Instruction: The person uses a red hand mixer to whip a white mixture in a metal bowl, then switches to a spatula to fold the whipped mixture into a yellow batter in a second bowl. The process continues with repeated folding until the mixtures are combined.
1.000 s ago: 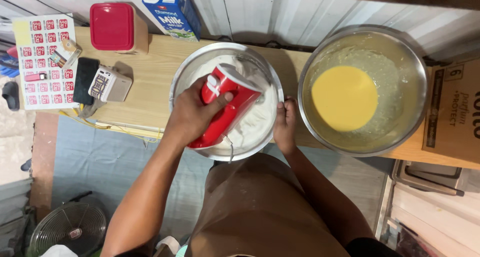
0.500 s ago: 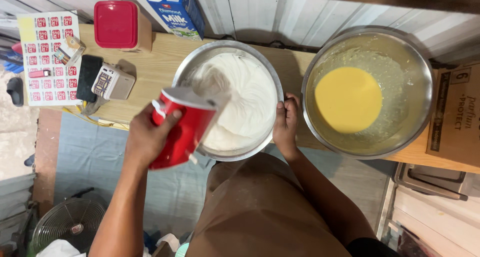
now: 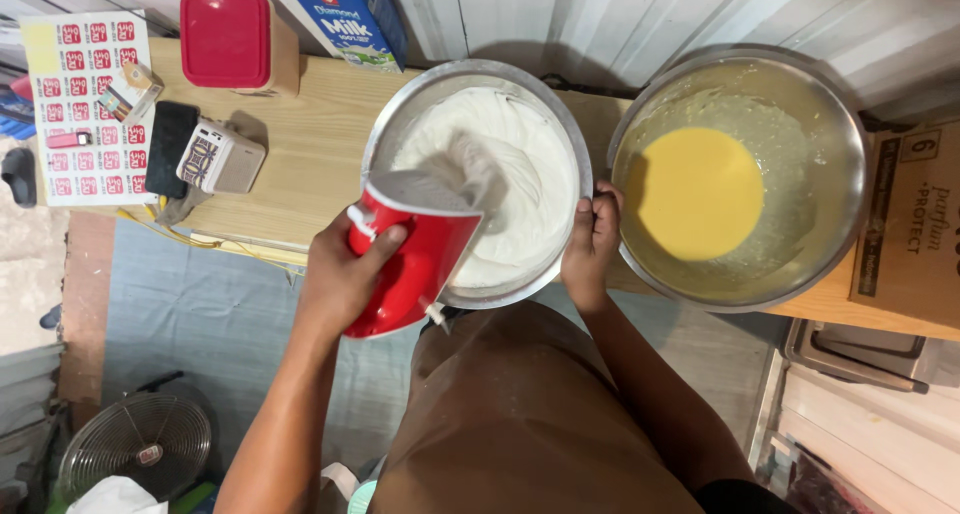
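My left hand [image 3: 338,279] grips a red and white hand mixer [image 3: 412,249], tilted over the near left rim of a steel bowl [image 3: 385,124] full of white whipped cream [image 3: 520,164]. The beaters are blurred above the cream. My right hand [image 3: 592,236] holds that bowl's right rim. To the right stands a second, larger steel bowl [image 3: 845,164] with yellow batter [image 3: 697,192] in it.
On the wooden table [image 3: 310,144] sit a red-lidded container [image 3: 228,36], a milk carton [image 3: 352,12], a small white device [image 3: 220,157] and a printed sheet [image 3: 85,104]. A cardboard box [image 3: 915,224] lies at right. A fan [image 3: 135,444] stands on the floor.
The mixer was lifted out of the cream to the left, then swung back over the bowl's left rim. My right hand stayed on the rim.
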`<state>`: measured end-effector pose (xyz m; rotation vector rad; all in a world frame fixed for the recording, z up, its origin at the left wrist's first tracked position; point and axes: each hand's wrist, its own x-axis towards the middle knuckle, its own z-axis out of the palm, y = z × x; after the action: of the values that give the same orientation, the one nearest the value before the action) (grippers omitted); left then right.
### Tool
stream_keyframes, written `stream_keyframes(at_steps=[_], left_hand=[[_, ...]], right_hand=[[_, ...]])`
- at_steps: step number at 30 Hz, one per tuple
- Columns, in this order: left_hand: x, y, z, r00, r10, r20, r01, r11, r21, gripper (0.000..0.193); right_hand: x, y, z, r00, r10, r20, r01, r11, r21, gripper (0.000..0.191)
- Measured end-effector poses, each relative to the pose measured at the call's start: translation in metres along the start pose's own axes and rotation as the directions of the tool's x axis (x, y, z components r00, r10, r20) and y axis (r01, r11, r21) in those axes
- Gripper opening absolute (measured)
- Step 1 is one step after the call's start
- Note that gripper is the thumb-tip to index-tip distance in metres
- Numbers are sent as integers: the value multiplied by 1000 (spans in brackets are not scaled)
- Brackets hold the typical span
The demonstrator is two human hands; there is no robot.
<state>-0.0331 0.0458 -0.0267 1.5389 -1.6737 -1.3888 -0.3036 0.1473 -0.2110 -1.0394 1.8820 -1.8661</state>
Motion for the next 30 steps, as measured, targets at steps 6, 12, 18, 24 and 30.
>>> stream_keyframes(at_steps=[6, 12, 18, 24, 30], left_hand=[[-6, -38, -18, 982, -143, -126, 133, 988, -81, 39], [1, -62, -26, 964, -168, -205, 106, 953, -283, 36], [18, -52, -29, 962, -122, -246, 64, 971, -229, 34], [43, -22, -26, 985, -52, -167, 15, 976, -217, 32], [68, 13, -10, 995, 49, -84, -61, 987, -149, 30]], right_hand=[[-2, 0, -1, 999, 27, -23, -27, 999, 23, 22], [0, -1, 0, 1000, 15, -14, -15, 1000, 13, 22], [1, -3, 0, 1000, -4, 10, 4, 1000, 15, 23], [-2, 1, -4, 1000, -8, 26, 7, 999, 40, 22], [-7, 2, -6, 998, -57, 37, 58, 998, -6, 25]])
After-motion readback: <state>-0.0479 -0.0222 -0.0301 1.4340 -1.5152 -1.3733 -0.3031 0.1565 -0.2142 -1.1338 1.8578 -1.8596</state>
